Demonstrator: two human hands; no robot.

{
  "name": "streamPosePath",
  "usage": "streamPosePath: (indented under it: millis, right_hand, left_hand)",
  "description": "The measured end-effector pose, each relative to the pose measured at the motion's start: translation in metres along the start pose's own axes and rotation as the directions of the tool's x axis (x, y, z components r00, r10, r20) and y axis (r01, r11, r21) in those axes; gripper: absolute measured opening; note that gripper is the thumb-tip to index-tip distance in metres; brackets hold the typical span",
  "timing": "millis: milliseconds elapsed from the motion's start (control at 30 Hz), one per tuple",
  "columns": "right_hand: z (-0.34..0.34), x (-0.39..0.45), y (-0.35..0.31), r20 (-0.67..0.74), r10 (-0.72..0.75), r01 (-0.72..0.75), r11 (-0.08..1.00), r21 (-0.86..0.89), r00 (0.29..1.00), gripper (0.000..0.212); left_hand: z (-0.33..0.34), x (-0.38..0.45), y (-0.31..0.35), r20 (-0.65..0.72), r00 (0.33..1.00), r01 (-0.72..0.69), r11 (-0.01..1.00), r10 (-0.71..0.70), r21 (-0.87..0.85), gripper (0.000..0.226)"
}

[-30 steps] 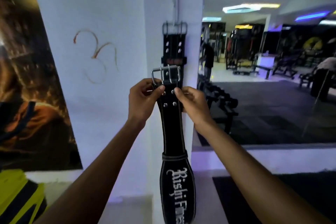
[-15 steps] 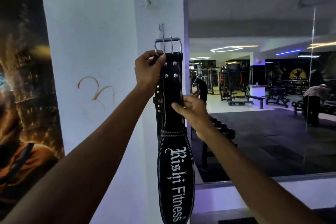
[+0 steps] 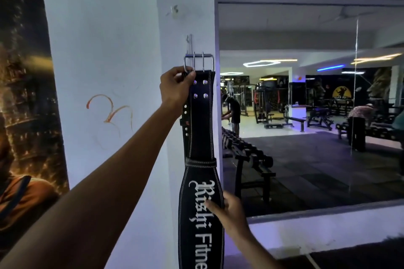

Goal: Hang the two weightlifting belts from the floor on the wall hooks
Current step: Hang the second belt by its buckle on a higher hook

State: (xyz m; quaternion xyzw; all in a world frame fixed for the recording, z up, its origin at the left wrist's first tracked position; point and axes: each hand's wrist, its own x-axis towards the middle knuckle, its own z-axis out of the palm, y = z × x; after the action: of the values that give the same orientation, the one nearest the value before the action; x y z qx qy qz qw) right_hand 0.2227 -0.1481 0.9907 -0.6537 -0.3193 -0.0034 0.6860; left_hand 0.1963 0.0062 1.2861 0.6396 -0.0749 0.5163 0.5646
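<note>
A black weightlifting belt (image 3: 201, 129) with white lettering hangs straight down against the white pillar. Its steel buckle (image 3: 198, 61) sits just under a small metal wall hook (image 3: 189, 41). My left hand (image 3: 176, 88) pinches the belt's top edge right below the buckle. My right hand (image 3: 229, 212) rests its fingers on the wide lettered part lower down. A second black belt (image 3: 185, 122) shows only as a strip with rivets behind the first, mostly hidden. Another small hook (image 3: 175, 10) sticks out higher on the pillar.
The white pillar (image 3: 122, 50) fills the centre, with a dark poster (image 3: 24, 94) on its left. On the right a large wall mirror (image 3: 306, 105) reflects a dumbbell rack (image 3: 247, 155), benches and people in the gym.
My right hand has slid down from the narrow strap to the wide lettered section. My left hand still holds the belt's top by the buckle, below the hook.
</note>
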Motion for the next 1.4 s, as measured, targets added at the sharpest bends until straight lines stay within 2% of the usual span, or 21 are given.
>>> streamPosePath:
  millis: [133, 167, 233, 267, 400, 567, 700, 800, 900, 1000, 1067, 1133, 1267, 1400]
  right_hand:
    - [-0.001, -0.011, 0.017, 0.062, 0.095, -0.096, 0.995, 0.002, 0.993, 0.061]
    - [-0.002, -0.006, 0.010, 0.068, 0.090, -0.092, 0.996, 0.022, 0.994, 0.055]
    - [-0.005, 0.010, -0.012, 0.042, 0.050, -0.054, 0.994, 0.094, 0.998, 0.025]
    - [-0.008, 0.020, -0.027, 0.017, 0.026, -0.028, 0.992, 0.122, 1.000, 0.019]
    - [-0.008, 0.049, -0.064, -0.012, -0.073, 0.074, 0.985, 0.157, 0.997, 0.025]
    - [-0.006, 0.034, -0.014, 0.062, -0.014, 0.005, 0.990, 0.141, 0.998, 0.016]
    - [-0.009, 0.004, 0.035, 0.137, 0.123, -0.131, 0.990, 0.051, 0.983, 0.035]
    - [-0.017, -0.001, 0.033, 0.204, 0.154, -0.150, 0.988, -0.037, 0.967, 0.038]
    - [-0.026, 0.020, -0.008, 0.221, 0.107, -0.105, 0.994, -0.018, 0.969, 0.023]
    - [-0.030, 0.059, -0.078, 0.066, -0.044, 0.043, 0.999, 0.030, 0.997, 0.033]
    - [-0.029, 0.084, -0.127, -0.015, -0.154, 0.155, 0.987, 0.052, 0.988, 0.038]
    - [-0.024, 0.107, -0.173, -0.057, -0.217, 0.221, 0.971, 0.089, 0.975, 0.038]
    - [-0.013, 0.140, -0.223, -0.136, -0.198, 0.217, 0.965, 0.144, 0.971, 0.031]
    - [-0.006, 0.151, -0.220, -0.123, -0.109, 0.129, 0.977, 0.172, 0.986, 0.030]
  left_hand:
    - [-0.008, -0.004, -0.007, -0.012, 0.999, 0.045, 0.999, -0.045, -0.001, 0.009]
    - [-0.010, -0.005, -0.009, -0.012, 0.999, 0.049, 0.999, -0.049, -0.001, 0.008]
    - [-0.012, -0.006, -0.013, 0.000, 0.999, 0.054, 0.999, -0.054, -0.003, 0.006]
    - [-0.012, -0.007, -0.014, 0.002, 0.998, 0.059, 0.998, -0.059, -0.007, 0.006]
    - [-0.009, -0.008, -0.013, -0.007, 0.998, 0.069, 0.997, -0.069, -0.025, 0.007]
    - [-0.009, -0.005, -0.011, -0.030, 0.997, 0.066, 0.997, -0.067, -0.040, 0.009]
    - [-0.008, -0.009, -0.015, -0.027, 0.996, 0.084, 0.996, -0.085, -0.034, 0.010]
    - [-0.007, -0.014, -0.019, -0.030, 0.994, 0.100, 0.995, -0.101, -0.025, 0.010]
    - [-0.009, -0.013, -0.019, -0.039, 0.993, 0.110, 0.993, -0.111, -0.031, 0.010]
    - [-0.008, -0.014, -0.017, -0.035, 0.994, 0.105, 0.994, -0.107, -0.040, 0.008]
    - [-0.006, -0.017, -0.016, -0.022, 0.994, 0.104, 0.993, -0.105, -0.054, 0.008]
    - [-0.003, -0.023, -0.017, -0.014, 0.994, 0.111, 0.992, -0.112, -0.054, 0.023]
    - [-0.002, -0.033, -0.023, -0.036, 0.991, 0.126, 0.991, -0.125, 0.032, 0.056]
    - [-0.009, -0.035, -0.025, -0.035, 0.994, 0.107, 0.993, -0.106, 0.051, 0.049]
